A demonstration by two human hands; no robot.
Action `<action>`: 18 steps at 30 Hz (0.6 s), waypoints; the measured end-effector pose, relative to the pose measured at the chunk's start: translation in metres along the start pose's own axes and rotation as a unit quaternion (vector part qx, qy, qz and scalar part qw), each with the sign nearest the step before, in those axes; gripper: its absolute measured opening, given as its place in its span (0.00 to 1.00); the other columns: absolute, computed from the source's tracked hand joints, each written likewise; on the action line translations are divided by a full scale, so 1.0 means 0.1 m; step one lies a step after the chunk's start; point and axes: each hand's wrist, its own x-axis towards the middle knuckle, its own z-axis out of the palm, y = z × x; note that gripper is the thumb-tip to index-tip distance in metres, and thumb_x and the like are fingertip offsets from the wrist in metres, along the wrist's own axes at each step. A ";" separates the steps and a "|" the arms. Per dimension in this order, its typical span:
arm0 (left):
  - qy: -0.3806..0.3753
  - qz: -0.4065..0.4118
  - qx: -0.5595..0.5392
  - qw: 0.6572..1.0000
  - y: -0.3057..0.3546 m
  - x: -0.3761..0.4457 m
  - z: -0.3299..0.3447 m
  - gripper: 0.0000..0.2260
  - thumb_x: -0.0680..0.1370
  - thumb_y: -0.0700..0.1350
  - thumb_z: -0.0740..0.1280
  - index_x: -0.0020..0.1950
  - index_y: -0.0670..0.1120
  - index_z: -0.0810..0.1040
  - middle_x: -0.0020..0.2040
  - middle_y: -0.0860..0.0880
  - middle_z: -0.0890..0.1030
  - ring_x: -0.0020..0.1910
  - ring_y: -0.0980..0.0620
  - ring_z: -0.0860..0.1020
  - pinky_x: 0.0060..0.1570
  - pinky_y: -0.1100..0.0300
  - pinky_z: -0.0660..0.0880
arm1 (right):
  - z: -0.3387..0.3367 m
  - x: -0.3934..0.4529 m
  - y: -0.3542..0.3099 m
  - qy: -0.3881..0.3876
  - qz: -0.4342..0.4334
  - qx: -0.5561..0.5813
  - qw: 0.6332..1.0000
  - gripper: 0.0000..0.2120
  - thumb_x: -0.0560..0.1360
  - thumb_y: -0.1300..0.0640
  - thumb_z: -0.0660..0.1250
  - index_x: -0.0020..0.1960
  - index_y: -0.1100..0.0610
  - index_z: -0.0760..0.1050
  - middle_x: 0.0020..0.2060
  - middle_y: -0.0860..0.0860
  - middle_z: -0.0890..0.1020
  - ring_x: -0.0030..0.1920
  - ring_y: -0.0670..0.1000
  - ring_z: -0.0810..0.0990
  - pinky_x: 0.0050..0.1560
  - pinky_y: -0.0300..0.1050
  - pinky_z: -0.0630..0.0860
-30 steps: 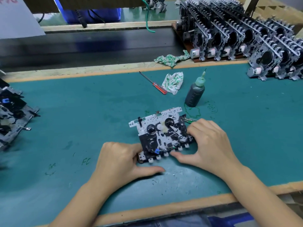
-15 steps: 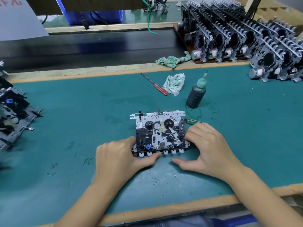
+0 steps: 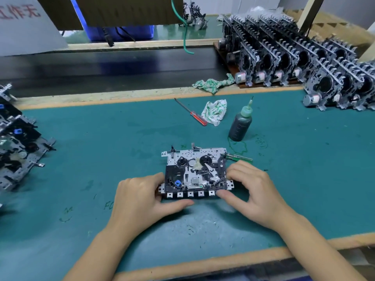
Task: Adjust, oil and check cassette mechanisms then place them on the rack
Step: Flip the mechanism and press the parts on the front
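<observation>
- A cassette mechanism (image 3: 195,173) is laid flat on the green bench mat (image 3: 101,138), near the front edge, with its row of white key tabs turned toward the person
- Just behind it to the right an oil bottle (image 3: 240,123) with a green nozzle is stood upright, ringed by green smears on the mat
- A red-handled screwdriver (image 3: 191,112) is laid beside a crumpled patterned rag (image 3: 215,111); a second rag (image 3: 213,84) is draped over the wooden strip at the mat's back edge
- Finished mechanisms are lined up on edge on the rack (image 3: 284,55) at the far right; more are stacked at the left edge (image 3: 16,142) and cut off by the frame
- A green-handled tool (image 3: 240,157) is half hidden behind the mechanism's right corner
- Fine detail inside the mechanism is hard to make out
- The left hand (image 3: 142,196) is curled round the mechanism's left end, thumb stretched along the front under the tabs
- The right hand (image 3: 253,191) is wrapped over the right end, fingers bent on top, thumb pressed at the front edge; the thumb tip is blurred
</observation>
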 end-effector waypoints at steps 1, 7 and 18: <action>0.003 -0.006 -0.020 1.000 0.00 -0.01 -0.02 0.21 0.62 0.69 0.62 0.28 0.54 0.60 0.18 0.53 0.68 0.19 0.52 0.67 0.24 0.61 0.67 | -0.01 0.01 -0.02 0.001 0.019 0.027 0.999 0.18 0.73 0.45 0.63 0.36 0.59 0.73 0.32 0.50 0.73 0.35 0.52 0.71 0.39 0.49 0.69; 0.079 -0.074 -0.259 0.960 0.10 0.07 -0.08 0.23 0.73 0.64 0.58 0.28 0.49 0.68 0.22 0.44 0.65 0.22 0.49 0.63 0.27 0.55 0.64 | -0.08 0.17 -0.17 0.046 0.151 0.236 0.959 0.20 0.71 0.39 0.60 0.24 0.48 0.72 0.26 0.52 0.75 0.29 0.46 0.73 0.36 0.39 0.68; 0.099 -0.171 -0.085 0.977 0.06 0.21 -0.14 0.25 0.71 0.70 0.53 0.32 0.50 0.70 0.29 0.53 0.74 0.32 0.56 0.72 0.32 0.57 0.67 | -0.21 0.40 -0.14 -0.007 0.149 -0.033 0.988 0.24 0.59 0.25 0.59 0.37 0.45 0.67 0.36 0.43 0.74 0.39 0.42 0.73 0.40 0.38 0.68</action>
